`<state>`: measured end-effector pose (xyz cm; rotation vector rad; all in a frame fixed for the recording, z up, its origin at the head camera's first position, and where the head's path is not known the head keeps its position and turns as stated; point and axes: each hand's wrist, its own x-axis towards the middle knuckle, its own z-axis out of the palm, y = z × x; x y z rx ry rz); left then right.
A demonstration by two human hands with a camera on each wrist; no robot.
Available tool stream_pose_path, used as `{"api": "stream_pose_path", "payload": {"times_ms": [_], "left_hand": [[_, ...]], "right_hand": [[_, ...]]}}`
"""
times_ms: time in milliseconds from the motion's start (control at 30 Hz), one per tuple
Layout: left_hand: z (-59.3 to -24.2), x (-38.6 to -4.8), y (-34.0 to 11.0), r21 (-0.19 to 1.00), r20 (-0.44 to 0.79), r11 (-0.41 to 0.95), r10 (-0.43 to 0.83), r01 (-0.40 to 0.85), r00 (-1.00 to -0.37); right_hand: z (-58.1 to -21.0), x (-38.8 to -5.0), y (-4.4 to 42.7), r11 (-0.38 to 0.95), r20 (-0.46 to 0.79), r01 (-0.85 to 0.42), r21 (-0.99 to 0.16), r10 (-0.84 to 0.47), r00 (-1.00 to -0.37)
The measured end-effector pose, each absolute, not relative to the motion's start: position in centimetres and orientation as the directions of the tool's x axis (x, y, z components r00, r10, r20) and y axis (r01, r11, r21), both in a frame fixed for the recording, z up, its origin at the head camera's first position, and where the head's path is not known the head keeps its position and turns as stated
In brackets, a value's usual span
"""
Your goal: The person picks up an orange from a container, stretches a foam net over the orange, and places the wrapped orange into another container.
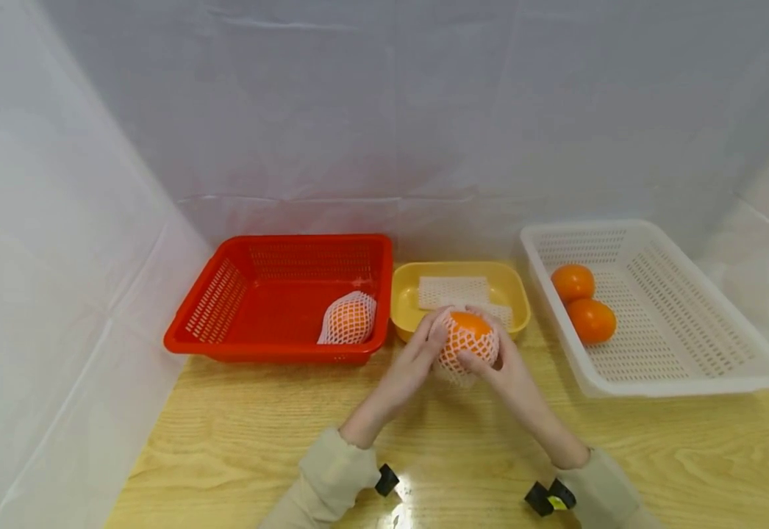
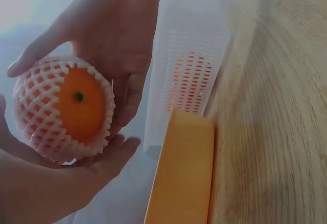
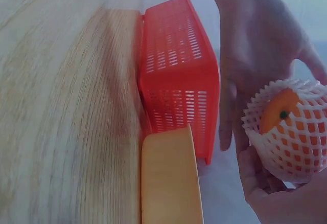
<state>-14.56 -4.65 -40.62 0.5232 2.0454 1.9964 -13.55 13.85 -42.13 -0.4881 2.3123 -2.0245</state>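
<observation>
Both hands hold an orange partly covered by a white foam net sleeve, above the table's middle. The left hand grips it from the left, and the right hand grips the other side with its thumb across the net. Bare orange peel with a small green stem spot shows through the sleeve's opening in the left wrist view. Behind the hands, flat foam net sleeves lie in a yellow tray. A netted orange sits in the red basket.
At the right stands a white basket with two bare oranges against its left side. The yellow tray lies between the two baskets on the wooden table. White sheeting rises behind and along the left.
</observation>
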Motion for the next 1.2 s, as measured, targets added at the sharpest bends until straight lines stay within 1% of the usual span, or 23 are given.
{"api": "stream_pose_path", "payload": {"times_ms": [133,233,433,633,833,933,1067,1200], "left_hand": [[-40.7,-14.4,-4.7,0.996,0.073,0.017,0.448,0.09,-0.891],[-40.7,-14.4,-4.7,0.995,0.087,0.011,0.435,0.102,-0.896],[-41.0,-14.5,-4.6,0.994,0.075,0.039,0.416,0.1,-0.906],[-41.8,-14.5,-4.1,0.986,0.134,0.035,0.395,0.16,-0.909],[-42.1,-13.9,-3.8,0.977,0.152,0.084,0.366,0.195,-0.918],[-41.9,-13.8,-3.8,0.977,0.15,0.078,0.396,0.196,-0.906],[-41.7,-13.8,-3.8,0.981,0.149,0.038,0.466,0.188,-0.872],[-41.7,-13.6,-3.5,0.983,0.145,0.022,0.5,0.18,-0.854]], "right_hand": [[-42.1,-13.5,13.9,0.139,0.185,-0.226,-0.964,-0.261,-0.947],[-42.1,-13.5,13.9,0.154,0.183,-0.232,-0.96,-0.276,-0.943],[-42.2,-13.6,13.8,0.189,0.171,-0.228,-0.955,-0.276,-0.946],[-42.3,-13.6,13.7,0.133,0.214,-0.25,-0.959,-0.238,-0.947],[-42.4,-13.3,13.6,0.1,0.288,-0.307,-0.946,-0.168,-0.943],[-42.3,-13.1,13.5,0.091,0.316,-0.33,-0.939,-0.145,-0.938],[-42.1,-13.0,13.4,0.103,0.331,-0.344,-0.933,-0.124,-0.935],[-41.7,-13.1,13.6,0.143,0.352,-0.368,-0.919,-0.128,-0.927]]}}
